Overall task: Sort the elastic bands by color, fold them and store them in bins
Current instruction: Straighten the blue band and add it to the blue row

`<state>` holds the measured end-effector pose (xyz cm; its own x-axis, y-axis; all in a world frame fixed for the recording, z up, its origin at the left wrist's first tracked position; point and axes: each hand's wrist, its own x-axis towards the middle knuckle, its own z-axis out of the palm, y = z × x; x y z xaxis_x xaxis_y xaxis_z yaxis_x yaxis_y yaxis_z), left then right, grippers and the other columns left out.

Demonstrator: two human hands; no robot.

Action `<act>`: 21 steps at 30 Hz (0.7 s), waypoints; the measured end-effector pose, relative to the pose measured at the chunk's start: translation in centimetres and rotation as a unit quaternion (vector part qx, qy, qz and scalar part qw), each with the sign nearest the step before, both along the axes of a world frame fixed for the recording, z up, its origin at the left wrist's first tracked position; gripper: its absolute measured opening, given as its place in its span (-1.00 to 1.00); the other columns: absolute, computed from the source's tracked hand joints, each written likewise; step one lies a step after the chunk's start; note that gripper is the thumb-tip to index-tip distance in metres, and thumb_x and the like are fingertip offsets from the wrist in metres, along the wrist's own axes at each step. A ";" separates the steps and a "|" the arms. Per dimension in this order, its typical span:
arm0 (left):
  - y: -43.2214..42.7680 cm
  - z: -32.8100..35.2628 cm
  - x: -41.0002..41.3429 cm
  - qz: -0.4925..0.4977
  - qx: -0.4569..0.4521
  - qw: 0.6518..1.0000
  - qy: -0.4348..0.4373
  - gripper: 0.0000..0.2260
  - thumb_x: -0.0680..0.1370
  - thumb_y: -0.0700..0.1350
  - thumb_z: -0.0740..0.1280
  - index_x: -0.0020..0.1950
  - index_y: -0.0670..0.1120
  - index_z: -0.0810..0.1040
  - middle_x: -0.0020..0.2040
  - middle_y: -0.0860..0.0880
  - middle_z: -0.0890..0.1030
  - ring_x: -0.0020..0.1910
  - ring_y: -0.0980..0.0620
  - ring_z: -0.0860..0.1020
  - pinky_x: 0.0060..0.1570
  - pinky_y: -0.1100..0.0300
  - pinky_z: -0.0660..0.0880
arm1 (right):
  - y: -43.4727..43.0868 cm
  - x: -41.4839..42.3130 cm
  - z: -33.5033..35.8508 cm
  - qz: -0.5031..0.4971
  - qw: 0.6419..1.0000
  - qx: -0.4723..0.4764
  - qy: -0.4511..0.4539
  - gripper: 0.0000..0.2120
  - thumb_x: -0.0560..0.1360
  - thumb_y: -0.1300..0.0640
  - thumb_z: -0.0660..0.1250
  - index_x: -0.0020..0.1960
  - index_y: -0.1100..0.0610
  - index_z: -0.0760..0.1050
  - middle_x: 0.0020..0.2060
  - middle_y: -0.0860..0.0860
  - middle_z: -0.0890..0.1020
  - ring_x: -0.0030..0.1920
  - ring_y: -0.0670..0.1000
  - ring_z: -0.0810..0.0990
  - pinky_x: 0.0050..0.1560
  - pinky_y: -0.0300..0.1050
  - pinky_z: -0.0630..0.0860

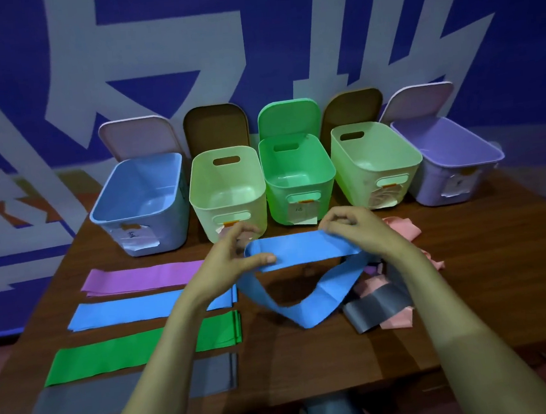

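Note:
A blue elastic band [301, 249] is stretched flat between my left hand [233, 259] and my right hand [356, 226], held above the table; its lower loop [307, 312] hangs down and touches the wood. Flat on the table to the left lie a purple band [139, 278], a blue band [129, 310], a green band [129, 350] and a grey band [116, 395], one below the other. To the right sits a loose heap of pink bands [399, 227] and a grey band [379, 306], partly hidden by my right forearm.
Five open bins stand in a row at the table's far edge: blue [139, 205], pale yellow-green [227, 191], green [298, 175], pale yellow-green [376, 161] and purple [449, 158]. Their lids lean on the blue wall. The brown table [486, 287] ends close to my knees.

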<state>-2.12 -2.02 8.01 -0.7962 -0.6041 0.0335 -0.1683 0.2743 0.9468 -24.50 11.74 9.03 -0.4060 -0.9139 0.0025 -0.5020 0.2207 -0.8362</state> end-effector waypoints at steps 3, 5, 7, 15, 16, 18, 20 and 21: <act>0.2 0.7 0.0 -0.043 0.047 0.996 0.060 -0.67 0.44 -0.08 0.45 0.17 0.09 0.53 -0.05 -0.06 0.59 -0.03 0.00 0.55 0.02 0.07 0.50 | -0.7 -0.5 -0.3 -0.020 0.999 0.000 -0.030 -0.68 0.43 -0.26 0.29 -0.18 -0.01 0.58 -0.27 -0.16 0.60 -0.11 -0.10 0.54 -0.02 -0.13 0.38; 0.3 1.2 -0.3 -0.035 0.011 0.997 0.063 -0.84 0.52 -0.17 0.32 0.07 0.01 0.59 -0.07 0.13 0.62 -0.03 0.18 0.54 0.04 0.26 0.45 | -1.1 -0.6 -1.3 -0.033 0.998 0.048 0.024 -0.66 0.46 -0.28 0.23 -0.04 -0.05 0.58 -0.09 -0.12 0.61 0.03 -0.06 0.54 0.04 -0.11 0.40; 0.4 1.0 -0.4 -0.028 0.020 0.998 0.057 -0.80 0.57 -0.24 0.26 0.07 0.00 0.59 -0.03 0.16 0.63 0.02 0.20 0.54 0.08 0.30 0.44 | -1.4 -0.4 -2.5 -0.041 0.986 0.100 0.130 -0.62 0.52 -0.20 0.20 0.20 0.00 0.49 0.14 0.03 0.52 0.23 0.05 0.44 0.19 -0.04 0.37; -0.3 -2.0 -1.5 0.113 -0.019 0.993 -0.009 -0.77 0.47 -0.27 0.41 -0.09 0.07 0.51 -0.04 -0.05 0.60 -0.03 -0.06 0.58 -0.06 -0.02 0.56 | -0.5 2.5 -7.6 -0.057 0.968 0.150 0.190 -0.75 0.53 0.27 0.17 0.21 0.18 0.38 0.19 0.10 0.40 0.20 0.10 0.38 0.13 -0.11 0.34; -0.4 -2.4 -1.3 0.134 -0.037 0.990 -0.026 -0.80 0.46 -0.24 0.43 -0.13 0.05 0.50 -0.07 -0.04 0.60 -0.07 -0.06 0.58 -0.12 -0.03 0.56 | -0.5 3.0 -8.2 -0.084 0.966 0.130 0.205 -0.74 0.51 0.29 0.20 0.19 0.21 0.37 0.18 0.12 0.38 0.21 0.11 0.36 0.14 -0.11 0.32; -0.6 -3.0 -0.8 0.163 -0.027 0.986 -0.024 -0.83 0.46 -0.21 0.43 -0.18 0.00 0.47 -0.09 -0.03 0.60 -0.09 -0.06 0.59 -0.18 -0.03 0.53 | -0.4 4.0 -8.6 -0.169 0.963 0.036 0.208 -0.77 0.48 0.29 0.27 0.12 0.27 0.39 0.13 0.18 0.39 0.17 0.15 0.36 0.12 -0.08 0.31; -0.6 -3.3 -0.3 0.183 -0.005 0.983 -0.009 -0.84 0.49 -0.21 0.41 -0.19 -0.05 0.45 -0.10 -0.05 0.59 -0.13 -0.03 0.59 -0.25 0.02 0.52 | -0.3 4.6 -8.2 -0.238 0.945 -0.051 0.218 -0.87 0.48 0.26 0.31 0.00 0.28 0.42 0.00 0.18 0.44 0.06 0.15 0.41 0.00 -0.05 0.35; -0.6 -3.3 -0.1 0.191 -0.002 0.981 -0.005 -0.85 0.50 -0.21 0.40 -0.19 -0.07 0.45 -0.11 -0.06 0.58 -0.17 -0.01 0.57 -0.30 0.06 0.50 | -0.2 4.8 -8.1 -0.245 0.938 -0.066 0.234 -0.91 0.49 0.24 0.30 -0.07 0.25 0.42 -0.06 0.15 0.45 -0.01 0.13 0.42 -0.08 -0.07 0.35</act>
